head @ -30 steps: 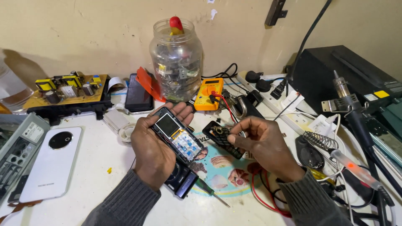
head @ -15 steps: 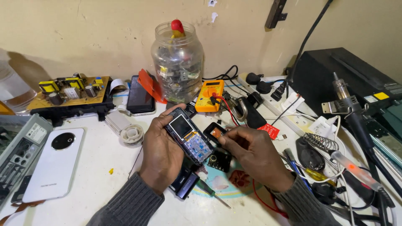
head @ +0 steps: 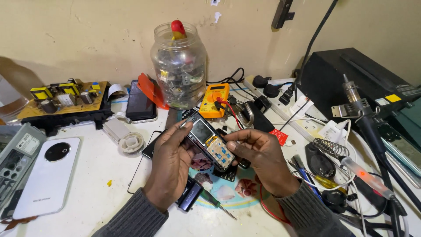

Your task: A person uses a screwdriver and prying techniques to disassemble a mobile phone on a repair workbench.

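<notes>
Black keypad phone (head: pixel 209 141) with its front cover off, held in both hands above the cluttered white desk (head: pixel 87 206).
Left hand (head: pixel 172 163) wraps its grip around the phone's left edge, fingertips at the top corner; right hand (head: pixel 263 154) pinches the lower right edge. Under them lie a screwdriver (head: pixel 215 203) and a black battery (head: pixel 189 196). Behind stand a yellow multimeter (head: pixel 213 99) and a clear jar (head: pixel 178 66) of parts; a white phone (head: pixel 47 175) lies far left.

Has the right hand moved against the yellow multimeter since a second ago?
Yes. The right hand has swung left, toward the left hand, and now grips the opened keypad phone just below the yellow multimeter.
</notes>
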